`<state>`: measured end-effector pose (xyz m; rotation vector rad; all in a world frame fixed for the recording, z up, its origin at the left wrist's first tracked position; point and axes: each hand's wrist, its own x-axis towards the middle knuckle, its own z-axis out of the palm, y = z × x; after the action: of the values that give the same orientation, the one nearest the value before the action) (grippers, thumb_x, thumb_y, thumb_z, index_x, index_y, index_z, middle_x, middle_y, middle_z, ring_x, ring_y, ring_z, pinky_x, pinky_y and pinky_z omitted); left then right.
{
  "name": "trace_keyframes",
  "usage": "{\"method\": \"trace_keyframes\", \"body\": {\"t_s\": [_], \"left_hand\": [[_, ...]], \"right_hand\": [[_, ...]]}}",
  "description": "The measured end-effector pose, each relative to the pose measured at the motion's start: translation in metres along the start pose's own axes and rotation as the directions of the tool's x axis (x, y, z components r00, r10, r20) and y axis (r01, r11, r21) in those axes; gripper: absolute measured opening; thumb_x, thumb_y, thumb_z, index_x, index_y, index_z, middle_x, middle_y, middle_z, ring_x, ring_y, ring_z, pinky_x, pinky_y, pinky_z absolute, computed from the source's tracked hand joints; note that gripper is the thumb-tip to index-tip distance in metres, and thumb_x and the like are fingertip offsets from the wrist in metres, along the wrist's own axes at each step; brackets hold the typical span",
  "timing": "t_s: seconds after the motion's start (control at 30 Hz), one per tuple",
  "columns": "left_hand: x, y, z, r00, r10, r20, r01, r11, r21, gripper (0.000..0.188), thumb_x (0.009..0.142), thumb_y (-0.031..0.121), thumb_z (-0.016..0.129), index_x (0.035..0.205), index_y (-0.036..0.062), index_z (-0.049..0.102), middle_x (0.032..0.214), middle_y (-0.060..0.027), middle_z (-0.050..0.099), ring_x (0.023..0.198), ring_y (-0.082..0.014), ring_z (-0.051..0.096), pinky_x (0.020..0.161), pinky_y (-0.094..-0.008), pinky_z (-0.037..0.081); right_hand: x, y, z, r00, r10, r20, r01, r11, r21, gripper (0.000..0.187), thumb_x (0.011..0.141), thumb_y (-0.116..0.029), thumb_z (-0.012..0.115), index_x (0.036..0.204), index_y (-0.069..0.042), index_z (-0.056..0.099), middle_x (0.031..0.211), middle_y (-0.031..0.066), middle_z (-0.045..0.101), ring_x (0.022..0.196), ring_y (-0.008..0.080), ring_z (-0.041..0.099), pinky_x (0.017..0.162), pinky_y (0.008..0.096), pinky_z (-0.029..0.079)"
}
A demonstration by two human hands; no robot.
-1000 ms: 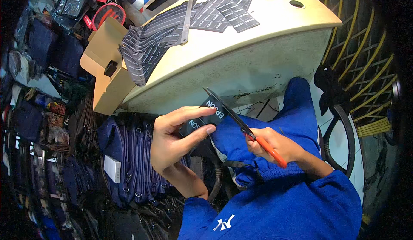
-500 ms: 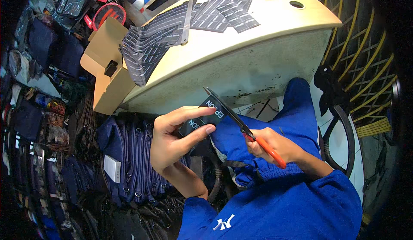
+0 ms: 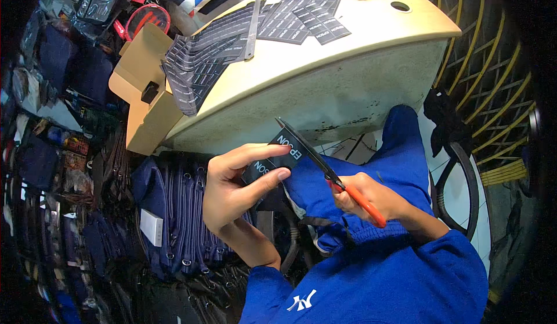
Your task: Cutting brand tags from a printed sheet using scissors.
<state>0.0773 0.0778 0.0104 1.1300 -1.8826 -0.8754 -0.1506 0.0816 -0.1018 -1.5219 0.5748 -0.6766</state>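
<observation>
The left hand grips a small black label piece with white lettering, its thumb and index finger spread across the face; how the other fingers sit behind it cannot be seen. The right hand is curled around the orange-red handles of a pair of scissors. Both are held up in the air between the person and the front edge of the tabletop.

The label piece reaches out past the left fingertips toward the right, and the blades run along its right-hand edge. The scissors' long axis is diagonal, handles toward the person's lower right, tips forward and left toward the tabletop's front edge. The lettering runs roughly parallel to the blades; the piece's full outline is partly hidden by the fingers.

Dark printed label sheets overlap the tabletop's left front corner, with a steel ruler lying across them. An open cardboard box stands against that corner.
</observation>
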Motion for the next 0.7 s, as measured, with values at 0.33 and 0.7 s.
{"method": "trace_keyframes", "body": {"t_s": [0.33,0.7], "left_hand": [[0.0000,0.0012,-0.0020,1.000,0.011,0.011,-0.012,0.999,0.038,0.030,0.071,-0.001,0.072,0.100,-0.0015,0.066,0.099,-0.0121,0.067,0.089,-0.0143,0.061,0.078,-0.0242,0.045],[-0.0016,-0.0014,-0.0020,1.000,-0.003,-0.002,0.003,1.000,0.009,0.031,0.070,-0.002,0.072,0.101,-0.0012,0.066,0.098,-0.0116,0.067,0.089,-0.0138,0.061,0.079,-0.0238,0.044]], "right_hand": [[-0.0009,0.0013,0.0008,1.000,-0.029,-0.005,0.029,1.000,-0.012,0.038,0.093,-0.034,0.050,0.071,-0.003,0.044,0.055,0.0018,0.036,0.053,0.0104,0.036,0.047,0.0315,0.033],[-0.0011,-0.0017,-0.0004,1.000,0.023,0.007,-0.023,1.000,0.012,0.036,0.091,-0.030,0.052,0.068,-0.003,0.043,0.055,0.0004,0.037,0.053,0.0092,0.035,0.047,0.0308,0.033]]}}
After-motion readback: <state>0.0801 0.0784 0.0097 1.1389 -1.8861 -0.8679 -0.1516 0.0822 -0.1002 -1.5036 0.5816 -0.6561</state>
